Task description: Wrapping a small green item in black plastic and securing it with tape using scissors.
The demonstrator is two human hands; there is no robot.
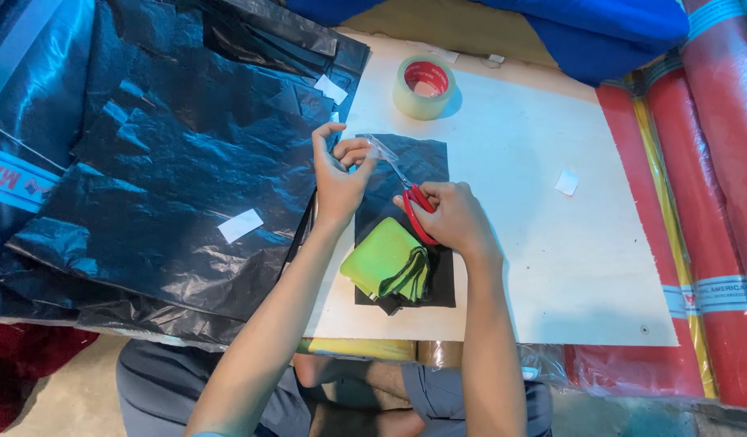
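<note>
My left hand [341, 174] pinches a short strip of clear tape [376, 147] between thumb and fingers. My right hand [450, 214] grips red-handled scissors [414, 206], whose blades point up toward the tape. Both hands hover over a black plastic sheet [426, 166] lying on a white board [535, 210]. A lime-green pouch with black straps [385, 259] rests on the black sheet just below my hands.
A roll of clear tape [423, 86] sits at the board's far edge. A heap of dark plastic bags [163, 154] with white tape pieces covers the left. Red rolls [713, 186] and blue fabric [600, 28] line the right and back. A small tape scrap [566, 182] lies on the board.
</note>
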